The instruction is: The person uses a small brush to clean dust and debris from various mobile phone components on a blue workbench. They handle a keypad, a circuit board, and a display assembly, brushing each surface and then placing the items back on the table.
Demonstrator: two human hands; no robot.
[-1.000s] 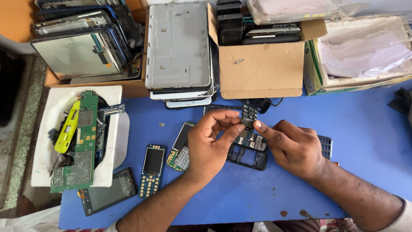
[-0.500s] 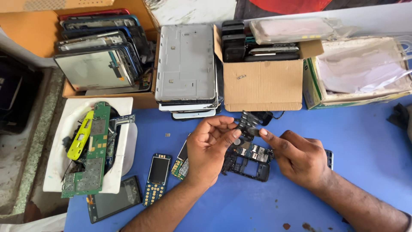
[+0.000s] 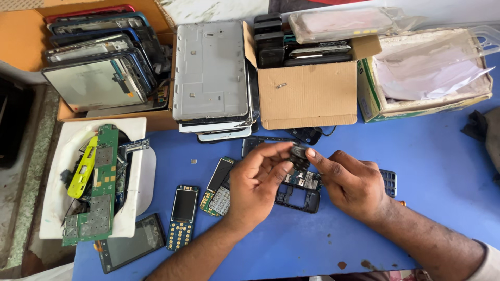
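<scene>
A brown cardboard box [image 3: 307,93] is set at the blue bench's [image 3: 427,151] back, a green-edged carton [image 3: 416,104] to its right. Dark screens are stacked in an orange box [image 3: 21,47] far left.

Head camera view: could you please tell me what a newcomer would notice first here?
Both hands meet mid-table, the left hand and right hand pinching a small dark part above a black phone frame. At the far left, a white tray holds green circuit boards. Behind, a stack of tablet shells leans beside a cardboard box.

two hands [image 3: 307,179], three cardboard boxes [image 3: 307,99], one white tray [image 3: 138,179], two keypad phone boards [image 3: 182,216].
</scene>
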